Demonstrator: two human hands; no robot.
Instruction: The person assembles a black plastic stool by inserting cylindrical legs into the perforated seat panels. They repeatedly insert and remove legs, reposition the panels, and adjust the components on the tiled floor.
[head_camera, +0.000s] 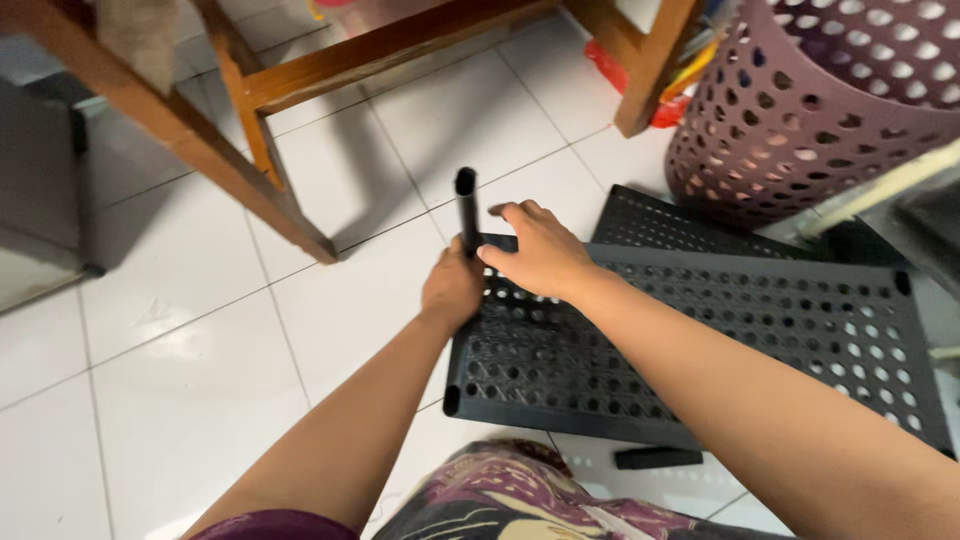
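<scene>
left hand (452, 288) gripped round upright black tube (466, 208) at shelf (700, 330) corner; right hand (540, 250) half-open, fingers resting on shelf | basket (820, 100) behind

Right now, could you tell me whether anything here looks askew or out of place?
A short black piece lies loose on the tiled floor beside the perforated black shelf panel. The black tube in the left hand stands upright at the panel's corner; whether it is seated is hidden. Nothing looks damaged.
</scene>
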